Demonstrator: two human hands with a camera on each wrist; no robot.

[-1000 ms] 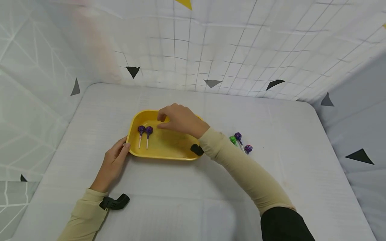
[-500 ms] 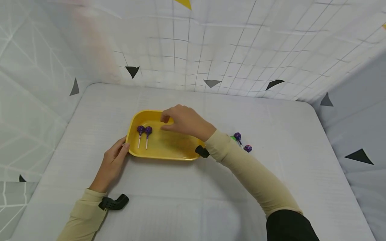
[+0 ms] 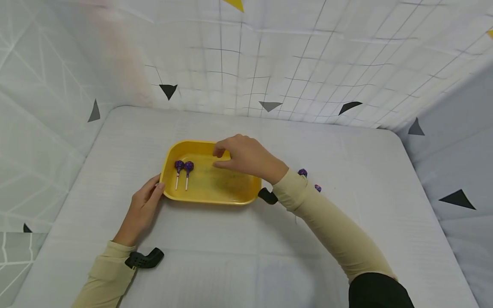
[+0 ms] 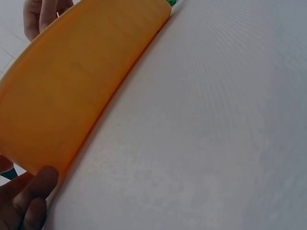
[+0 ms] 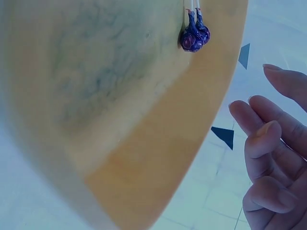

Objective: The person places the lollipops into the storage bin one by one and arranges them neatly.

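Observation:
A yellow tray (image 3: 215, 188) sits on the white table. Two purple-wrapped lollipops (image 3: 188, 167) lie side by side at its left end, sticks toward the near side. My left hand (image 3: 140, 209) holds the tray's near left corner, its fingertips (image 4: 45, 181) against the outer wall in the left wrist view. Over the tray's far right part hovers my right hand (image 3: 248, 158), fingers loosely bent, with nothing in them. The right wrist view shows its fingers (image 5: 264, 139) apart from the tray's wall.
Right of the tray, a purple lollipop (image 3: 302, 172) and a red-purple lollipop (image 3: 317, 188) lie partly hidden by my right sleeve (image 3: 327, 226). A bit of green (image 4: 171, 2) shows beyond the tray in the left wrist view. A patterned white curtain (image 3: 269, 64) hangs behind the table.
My right hand has moved rightward over the tray, and its sleeve now hides more of the loose lollipops, including the green one. The left hand, tray and two lollipops inside stay put.

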